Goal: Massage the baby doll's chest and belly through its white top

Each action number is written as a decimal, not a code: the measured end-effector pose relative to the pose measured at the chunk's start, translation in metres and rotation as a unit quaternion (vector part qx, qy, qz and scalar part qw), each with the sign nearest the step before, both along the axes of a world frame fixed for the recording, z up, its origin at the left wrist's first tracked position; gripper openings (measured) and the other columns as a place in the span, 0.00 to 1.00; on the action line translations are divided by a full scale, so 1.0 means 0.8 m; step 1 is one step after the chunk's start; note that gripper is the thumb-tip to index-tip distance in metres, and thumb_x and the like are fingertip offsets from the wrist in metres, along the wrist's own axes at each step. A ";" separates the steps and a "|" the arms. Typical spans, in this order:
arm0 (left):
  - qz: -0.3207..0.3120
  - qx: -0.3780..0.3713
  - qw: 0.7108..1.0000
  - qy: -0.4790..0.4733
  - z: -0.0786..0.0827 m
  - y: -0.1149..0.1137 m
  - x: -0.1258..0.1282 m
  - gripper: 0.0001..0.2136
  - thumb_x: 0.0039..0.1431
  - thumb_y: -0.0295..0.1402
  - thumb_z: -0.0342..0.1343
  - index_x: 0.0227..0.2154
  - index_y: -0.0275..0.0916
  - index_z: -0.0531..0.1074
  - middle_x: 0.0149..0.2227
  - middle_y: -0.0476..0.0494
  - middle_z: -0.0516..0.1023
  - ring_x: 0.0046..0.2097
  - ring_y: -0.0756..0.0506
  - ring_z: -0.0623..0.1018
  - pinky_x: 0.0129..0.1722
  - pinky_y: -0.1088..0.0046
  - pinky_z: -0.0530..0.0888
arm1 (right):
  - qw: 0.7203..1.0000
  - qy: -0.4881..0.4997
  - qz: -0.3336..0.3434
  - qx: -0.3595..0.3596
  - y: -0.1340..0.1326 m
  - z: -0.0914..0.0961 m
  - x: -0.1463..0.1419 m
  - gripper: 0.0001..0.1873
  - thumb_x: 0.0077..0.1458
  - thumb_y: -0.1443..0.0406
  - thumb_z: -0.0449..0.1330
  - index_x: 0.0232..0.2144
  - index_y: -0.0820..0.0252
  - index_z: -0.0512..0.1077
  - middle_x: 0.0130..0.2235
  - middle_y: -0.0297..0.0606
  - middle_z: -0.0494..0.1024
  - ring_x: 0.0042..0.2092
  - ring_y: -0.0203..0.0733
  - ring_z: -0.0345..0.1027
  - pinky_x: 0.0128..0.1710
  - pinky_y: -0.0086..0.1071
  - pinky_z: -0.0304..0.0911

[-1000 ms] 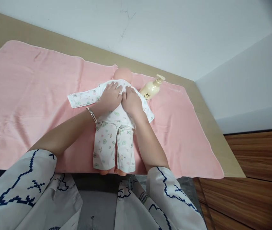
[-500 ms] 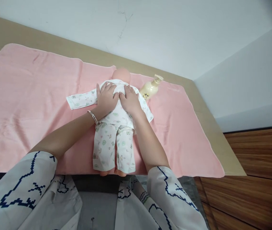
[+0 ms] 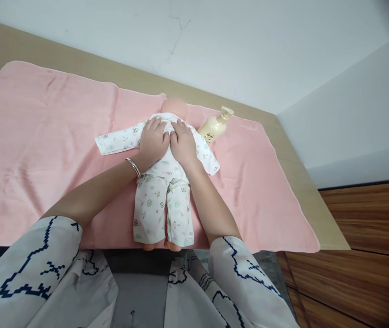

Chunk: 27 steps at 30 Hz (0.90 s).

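Note:
A baby doll in a white printed top and matching trousers lies on a pink blanket. Its bare head points away from me, and its feet stick out at the near edge. My left hand rests flat on the left of the doll's upper body, fingers stretched out. Beside it, my right hand lies flat on the right side, thumbs almost meeting in the middle. Neither hand grips anything. Just right of the doll's shoulder, a cream pump bottle lies tilted on the blanket.
The blanket covers most of a light wooden table, whose right edge shows. A white wall with a crack stands behind it. Wooden panelling is at the lower right. My left wrist wears a bangle.
Both hands stay on the doll's upper body. Their fingers have drawn slightly closer together, and the left thumb-side spread is smaller. The doll and bottle lie as before.

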<state>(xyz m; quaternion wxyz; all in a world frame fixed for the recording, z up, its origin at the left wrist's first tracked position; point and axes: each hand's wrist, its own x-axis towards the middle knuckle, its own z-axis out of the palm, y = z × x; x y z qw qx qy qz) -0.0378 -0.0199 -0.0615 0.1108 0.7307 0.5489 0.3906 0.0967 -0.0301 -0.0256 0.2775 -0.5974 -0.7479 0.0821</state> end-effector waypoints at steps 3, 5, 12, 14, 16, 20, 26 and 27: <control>-0.007 0.022 1.000 -0.008 -0.002 -0.001 0.000 0.20 0.70 0.38 0.43 0.57 0.36 0.71 0.64 0.33 0.71 0.71 0.36 0.63 0.73 0.48 0.56 | 1.000 0.009 0.008 -0.009 0.001 -0.003 -0.001 0.26 0.64 0.63 0.48 0.61 0.59 0.69 0.68 0.46 0.66 0.72 0.52 0.54 0.72 0.57 0.49; -0.007 0.032 0.999 -0.011 -0.003 -0.001 0.001 0.20 0.71 0.39 0.43 0.57 0.37 0.71 0.64 0.34 0.71 0.71 0.37 0.63 0.73 0.48 0.56 | 1.000 0.023 0.014 0.003 0.000 0.002 0.002 0.26 0.63 0.63 0.49 0.61 0.59 0.69 0.69 0.45 0.65 0.72 0.51 0.53 0.73 0.56 0.49; -0.012 0.032 0.999 -0.005 -0.003 -0.002 0.001 0.20 0.70 0.35 0.42 0.56 0.35 0.71 0.66 0.34 0.69 0.72 0.37 0.60 0.74 0.47 0.53 | 1.000 -0.010 -0.019 -0.022 -0.001 -0.003 -0.005 0.27 0.64 0.66 0.45 0.62 0.62 0.67 0.70 0.48 0.63 0.73 0.54 0.52 0.73 0.60 0.44; -0.011 0.036 0.999 0.000 -0.002 -0.004 0.001 0.19 0.69 0.35 0.42 0.56 0.36 0.71 0.66 0.34 0.69 0.72 0.37 0.61 0.74 0.48 0.54 | 0.999 -0.014 -0.018 -0.031 0.000 -0.005 -0.005 0.28 0.64 0.66 0.45 0.63 0.63 0.67 0.70 0.50 0.63 0.73 0.54 0.51 0.73 0.60 0.43; -0.014 0.038 0.999 0.006 0.002 -0.006 0.001 0.19 0.69 0.36 0.43 0.56 0.36 0.71 0.66 0.34 0.69 0.72 0.38 0.60 0.74 0.49 0.54 | 1.000 -0.002 -0.010 -0.021 0.001 -0.002 0.000 0.27 0.65 0.64 0.46 0.63 0.62 0.66 0.70 0.50 0.62 0.73 0.52 0.51 0.73 0.57 0.46; -0.038 0.046 0.998 0.023 0.007 -0.010 0.000 0.18 0.70 0.36 0.43 0.55 0.39 0.71 0.67 0.37 0.68 0.74 0.38 0.57 0.75 0.48 0.52 | 0.999 0.028 -0.022 0.041 0.002 0.003 0.009 0.28 0.66 0.61 0.46 0.65 0.55 0.63 0.72 0.43 0.59 0.74 0.49 0.49 0.72 0.56 0.50; -0.016 0.033 0.999 0.037 0.004 -0.006 0.000 0.18 0.68 0.33 0.43 0.53 0.36 0.73 0.65 0.34 0.70 0.72 0.37 0.60 0.73 0.50 0.55 | 1.000 0.021 0.000 -0.001 0.003 -0.002 0.002 0.28 0.62 0.65 0.46 0.61 0.62 0.69 0.68 0.47 0.67 0.71 0.50 0.56 0.73 0.55 0.49; -0.015 0.032 0.999 0.031 0.004 -0.006 0.000 0.18 0.67 0.33 0.43 0.53 0.36 0.72 0.65 0.34 0.70 0.72 0.36 0.60 0.73 0.49 0.55 | 1.000 0.024 0.000 0.000 0.002 -0.001 0.002 0.28 0.62 0.65 0.47 0.61 0.61 0.69 0.68 0.47 0.67 0.71 0.50 0.56 0.73 0.54 0.50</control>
